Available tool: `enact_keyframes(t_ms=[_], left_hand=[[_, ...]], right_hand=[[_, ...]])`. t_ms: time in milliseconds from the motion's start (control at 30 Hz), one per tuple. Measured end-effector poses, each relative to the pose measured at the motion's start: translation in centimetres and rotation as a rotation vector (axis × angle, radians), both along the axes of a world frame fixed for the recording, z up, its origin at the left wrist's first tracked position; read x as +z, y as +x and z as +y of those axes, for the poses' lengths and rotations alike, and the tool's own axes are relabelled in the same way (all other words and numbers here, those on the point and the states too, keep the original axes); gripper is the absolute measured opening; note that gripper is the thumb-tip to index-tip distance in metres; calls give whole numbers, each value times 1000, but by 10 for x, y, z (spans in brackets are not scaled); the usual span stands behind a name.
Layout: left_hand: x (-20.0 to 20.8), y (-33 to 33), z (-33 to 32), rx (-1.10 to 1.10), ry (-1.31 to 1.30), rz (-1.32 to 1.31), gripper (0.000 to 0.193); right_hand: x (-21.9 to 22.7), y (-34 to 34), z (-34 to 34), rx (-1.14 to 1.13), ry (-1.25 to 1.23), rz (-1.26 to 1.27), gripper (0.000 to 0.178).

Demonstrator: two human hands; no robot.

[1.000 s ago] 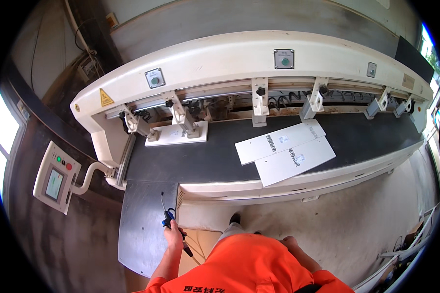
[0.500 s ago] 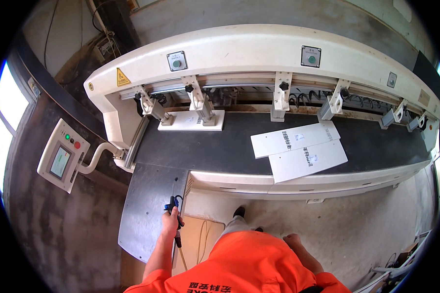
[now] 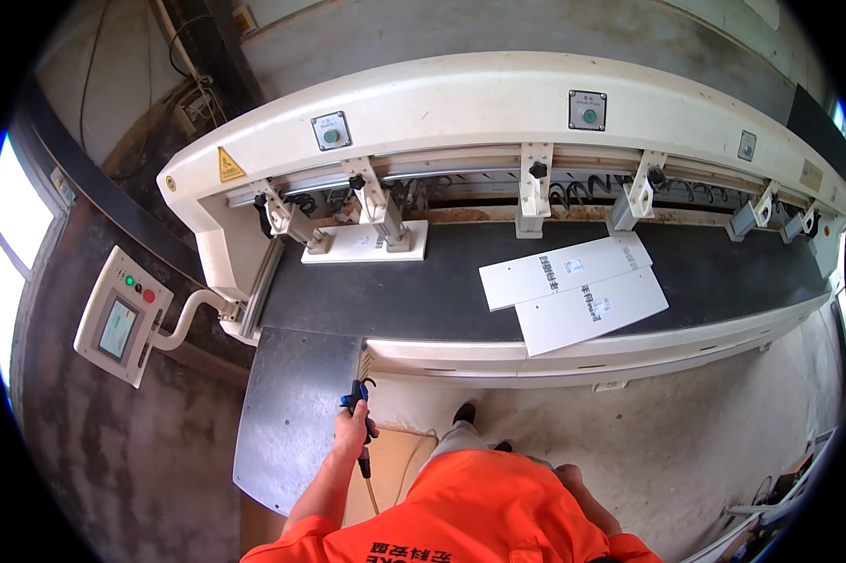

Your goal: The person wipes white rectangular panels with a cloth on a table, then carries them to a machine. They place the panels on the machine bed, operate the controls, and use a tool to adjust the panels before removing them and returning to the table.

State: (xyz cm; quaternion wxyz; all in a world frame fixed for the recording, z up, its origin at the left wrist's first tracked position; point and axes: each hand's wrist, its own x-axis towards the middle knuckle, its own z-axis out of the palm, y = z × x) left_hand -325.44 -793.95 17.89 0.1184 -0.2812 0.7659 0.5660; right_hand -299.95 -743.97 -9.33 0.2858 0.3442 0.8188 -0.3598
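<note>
- A blue air gun (image 3: 355, 402) is gripped tight by the left hand (image 3: 352, 433), lower centre of frame.
- Right hand (image 3: 567, 476) is seen at lower right; grip can't be told.
- Two white panels (image 3: 573, 291) are laid on the belt, centre right.

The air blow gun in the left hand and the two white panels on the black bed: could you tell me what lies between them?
In the head view, between the blow gun in the left hand and the white panels lie only the machine's cream front rail and bare black bed.

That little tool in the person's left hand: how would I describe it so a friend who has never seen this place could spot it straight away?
Start at the long cream-coloured machine with the dark bed, then drop to the grey metal plate at its near left corner. Just right of that plate, the left hand grips a small blue pistol-shaped tool with a thin hose trailing below. It is the only blue thing there, unlike the flat white panels on the bed.
</note>
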Motion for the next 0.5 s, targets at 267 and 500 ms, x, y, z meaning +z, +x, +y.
enact_keyframes(t_ms=[267, 500], left_hand=[[-5, -7, -10, 55, 59, 8, 35], [6, -37, -23, 167, 93, 103, 35]], right_hand=[[9, -7, -5, -58, -30, -1, 45], [21, -22, -7, -51, 3, -68, 48]])
